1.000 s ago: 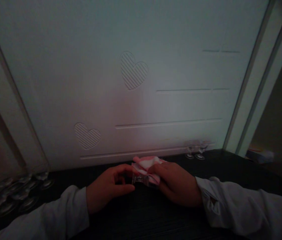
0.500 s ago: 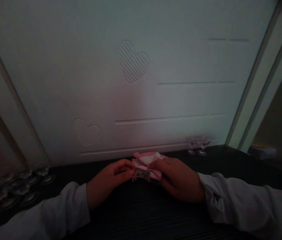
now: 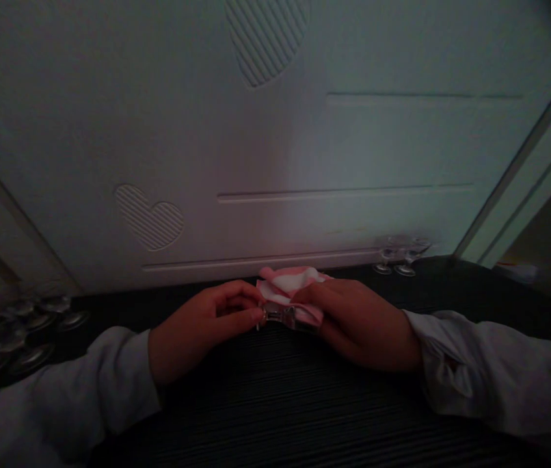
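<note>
The scene is dim. My left hand (image 3: 204,324) pinches the end of a small clear glass piece (image 3: 278,315) that lies between both hands. My right hand (image 3: 360,322) is curled around a pink and white cloth (image 3: 287,286) and presses it onto the same glass piece. Both hands rest low over a dark ribbed table top (image 3: 285,403), close to a white panel. White sleeves cover both forearms.
A white panel with embossed striped hearts (image 3: 151,221) stands right behind the hands. Several clear glass pieces (image 3: 9,331) lie at the far left of the table. Two more small clear ones (image 3: 399,257) stand at the panel's foot on the right.
The view has tilted down and closer, so the panel fills more of the picture. My left fingers have closed in onto the end of the glass piece; my right hand keeps the cloth on it.
</note>
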Demonstrator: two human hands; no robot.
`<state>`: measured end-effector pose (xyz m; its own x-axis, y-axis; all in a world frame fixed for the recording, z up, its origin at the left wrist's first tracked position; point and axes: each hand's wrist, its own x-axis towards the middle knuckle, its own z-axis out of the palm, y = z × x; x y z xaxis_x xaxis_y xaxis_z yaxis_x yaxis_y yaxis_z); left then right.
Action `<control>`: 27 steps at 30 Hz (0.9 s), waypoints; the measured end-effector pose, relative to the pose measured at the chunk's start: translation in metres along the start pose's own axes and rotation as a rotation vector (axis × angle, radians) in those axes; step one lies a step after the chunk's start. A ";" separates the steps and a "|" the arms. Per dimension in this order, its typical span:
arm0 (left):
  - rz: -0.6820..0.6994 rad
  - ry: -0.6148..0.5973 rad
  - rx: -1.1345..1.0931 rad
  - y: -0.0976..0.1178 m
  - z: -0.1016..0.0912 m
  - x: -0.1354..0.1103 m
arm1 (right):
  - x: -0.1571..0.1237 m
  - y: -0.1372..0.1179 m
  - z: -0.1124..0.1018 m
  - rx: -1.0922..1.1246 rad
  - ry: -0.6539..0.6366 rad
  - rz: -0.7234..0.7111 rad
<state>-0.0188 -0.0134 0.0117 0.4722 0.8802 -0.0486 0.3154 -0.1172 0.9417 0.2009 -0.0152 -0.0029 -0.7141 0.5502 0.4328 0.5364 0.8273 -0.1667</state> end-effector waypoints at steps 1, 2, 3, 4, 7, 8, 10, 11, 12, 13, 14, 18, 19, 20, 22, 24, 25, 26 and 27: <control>0.000 0.001 0.004 0.000 0.000 0.000 | 0.000 0.000 0.000 -0.003 -0.003 0.004; 0.002 0.000 0.008 0.001 0.000 0.000 | 0.000 0.000 0.000 -0.006 -0.005 0.007; 0.006 -0.002 0.013 0.001 0.000 0.000 | 0.000 0.000 0.000 -0.009 -0.007 0.005; 0.011 -0.002 0.016 0.001 0.000 0.000 | 0.000 0.000 0.000 -0.011 -0.006 0.001; 0.038 -0.006 0.023 0.000 0.001 0.000 | -0.001 0.002 0.001 -0.015 0.001 -0.016; 0.043 -0.003 0.028 0.000 0.001 0.000 | -0.001 0.002 0.002 -0.015 0.001 -0.024; 0.049 0.000 0.040 0.001 0.001 0.000 | -0.001 0.003 0.002 -0.014 -0.004 -0.037; 0.048 -0.001 0.049 0.001 0.001 0.000 | -0.001 0.003 0.002 -0.013 -0.009 -0.042; 0.046 -0.004 0.056 0.002 0.001 0.000 | -0.002 0.003 0.002 -0.011 -0.013 -0.043; 0.045 -0.010 0.060 0.002 0.001 0.000 | -0.002 0.003 0.002 -0.011 -0.015 -0.044; 0.044 -0.015 0.059 0.003 0.001 0.000 | -0.002 0.003 0.002 -0.013 -0.015 -0.046; 0.029 -0.012 0.042 0.002 0.001 0.000 | -0.002 0.002 0.000 -0.014 -0.019 -0.044; 0.026 -0.007 0.041 0.002 0.001 0.000 | -0.002 0.002 -0.001 -0.011 -0.026 -0.037; 0.025 -0.006 0.040 0.001 0.000 -0.001 | -0.002 0.001 -0.001 -0.009 -0.035 -0.027; 0.034 -0.014 0.036 0.000 0.000 -0.001 | -0.001 0.001 -0.001 -0.008 -0.050 -0.013; 0.044 -0.020 0.034 -0.002 0.000 -0.001 | -0.001 0.001 -0.001 -0.011 -0.054 -0.007; 0.047 -0.024 0.035 -0.002 0.000 -0.001 | -0.001 0.001 -0.001 -0.013 -0.053 -0.006; 0.050 -0.026 0.038 -0.003 -0.001 -0.001 | 0.000 0.001 -0.001 -0.015 -0.052 -0.005; 0.051 -0.027 0.043 -0.003 -0.001 -0.001 | 0.000 0.001 -0.001 -0.016 -0.052 -0.002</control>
<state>-0.0208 -0.0136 0.0091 0.5107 0.8597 -0.0105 0.3248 -0.1816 0.9282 0.2017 -0.0145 -0.0027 -0.7373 0.5540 0.3867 0.5418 0.8268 -0.1514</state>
